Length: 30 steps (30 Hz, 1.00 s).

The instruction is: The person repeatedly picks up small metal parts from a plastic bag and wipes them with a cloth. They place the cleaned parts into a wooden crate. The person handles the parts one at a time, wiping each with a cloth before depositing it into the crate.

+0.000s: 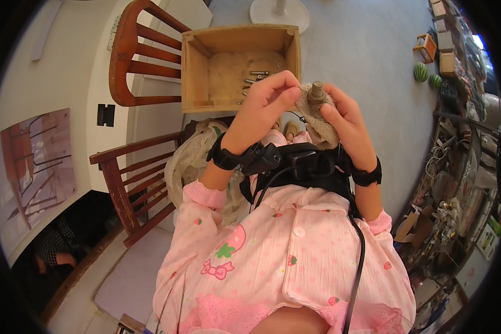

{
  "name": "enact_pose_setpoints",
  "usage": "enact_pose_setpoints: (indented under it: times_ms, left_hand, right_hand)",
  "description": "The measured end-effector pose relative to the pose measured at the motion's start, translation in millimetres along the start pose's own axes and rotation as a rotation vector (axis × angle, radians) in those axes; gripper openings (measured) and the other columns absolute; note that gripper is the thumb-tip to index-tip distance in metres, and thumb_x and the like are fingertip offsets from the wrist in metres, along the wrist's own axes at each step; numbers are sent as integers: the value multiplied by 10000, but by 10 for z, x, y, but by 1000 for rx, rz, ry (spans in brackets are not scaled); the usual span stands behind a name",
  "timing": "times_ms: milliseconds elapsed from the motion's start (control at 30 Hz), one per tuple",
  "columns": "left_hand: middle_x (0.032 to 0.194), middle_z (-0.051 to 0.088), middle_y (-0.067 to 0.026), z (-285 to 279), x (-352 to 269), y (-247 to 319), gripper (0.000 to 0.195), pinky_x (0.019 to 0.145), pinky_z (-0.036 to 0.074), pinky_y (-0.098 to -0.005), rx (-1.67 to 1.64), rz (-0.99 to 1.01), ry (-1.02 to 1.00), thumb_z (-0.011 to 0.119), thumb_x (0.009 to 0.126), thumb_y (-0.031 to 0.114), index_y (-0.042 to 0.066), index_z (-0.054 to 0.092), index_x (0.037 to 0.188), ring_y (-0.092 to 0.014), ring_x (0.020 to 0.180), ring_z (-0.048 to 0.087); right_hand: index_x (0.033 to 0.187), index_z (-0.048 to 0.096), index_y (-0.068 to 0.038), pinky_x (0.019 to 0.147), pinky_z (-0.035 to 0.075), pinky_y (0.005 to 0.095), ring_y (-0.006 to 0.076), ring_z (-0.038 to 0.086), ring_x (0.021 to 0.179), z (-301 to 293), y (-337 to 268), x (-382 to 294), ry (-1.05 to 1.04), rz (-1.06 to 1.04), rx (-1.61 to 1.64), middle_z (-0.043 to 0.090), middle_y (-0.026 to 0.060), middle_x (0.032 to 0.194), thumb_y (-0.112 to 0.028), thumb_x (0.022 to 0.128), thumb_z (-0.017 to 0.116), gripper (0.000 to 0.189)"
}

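Note:
A threaded metal bolt [317, 88] with a nut [316, 99] on it stands up out of a beige terry cloth [323, 131]. My right hand [348, 117] grips the cloth and bolt from the right, its thumb pressing below the nut. From the left, my left hand [271, 98] pinches the cloth's edge between thumb and fingertips. The bolt's lower end is hidden by the cloth. Just beyond my left hand is an open wooden box [227, 67], where several smaller bolts [259, 73] lie loose; my left hand covers part of them.
A slatted wooden chair [123, 54] stands left of the box. Nearer on the left are a reddish wooden armrest [127, 150] and a plastic bag [183, 167]. Crowded shelves [451, 183] line the right side, with watermelons [421, 72] and a small stool [426, 48] on the floor.

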<state>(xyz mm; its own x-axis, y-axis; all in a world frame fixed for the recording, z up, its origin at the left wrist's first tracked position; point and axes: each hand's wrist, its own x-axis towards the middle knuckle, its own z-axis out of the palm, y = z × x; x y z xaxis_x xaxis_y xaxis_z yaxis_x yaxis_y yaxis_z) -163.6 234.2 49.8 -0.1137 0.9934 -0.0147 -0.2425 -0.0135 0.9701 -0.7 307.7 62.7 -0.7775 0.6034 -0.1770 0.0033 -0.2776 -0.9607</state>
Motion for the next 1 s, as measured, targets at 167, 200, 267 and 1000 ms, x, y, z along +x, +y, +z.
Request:
enact_pose_setpoints:
  times_ms: [167, 200, 267, 1000]
  left_hand:
    - [755, 466, 53, -25, -3, 21, 153, 623, 353, -175, -113, 19, 2, 489, 909, 167, 29, 497, 845, -23, 714, 402]
    - [776, 478, 44, -26, -9, 26, 143, 644, 370, -182, -106, 27, -6, 488, 907, 158, 25, 497, 853, -30, 728, 421]
    - [819, 500, 27, -20, -32, 41, 126, 686, 404, -196, -101, 33, -11, 486, 903, 139, 18, 497, 869, -44, 757, 460]
    - [1031, 539, -47, -32, 34, -129, 221, 771, 458, -248, -313, -63, -92, 547, 851, 73, 32, 446, 1043, -106, 927, 525]
  right_hand:
    - [1067, 475, -6, 690, 426, 200, 59, 497, 788, 36, -29, 14, -31, 38, -32, 554, 20, 887, -89, 867, 503, 219]
    - [1065, 473, -6, 689, 426, 199, 59, 497, 790, 49, -30, 19, -24, 42, -30, 556, 22, 887, -85, 866, 503, 216]
    - [1060, 467, -6, 686, 427, 197, 58, 497, 795, 75, -29, 27, -10, 49, -26, 560, 24, 886, -75, 864, 502, 211]
    - [1092, 509, -37, 655, 446, 257, 157, 555, 689, 250, 94, 76, 338, -216, -255, 594, 119, 815, -61, 827, 540, 268]
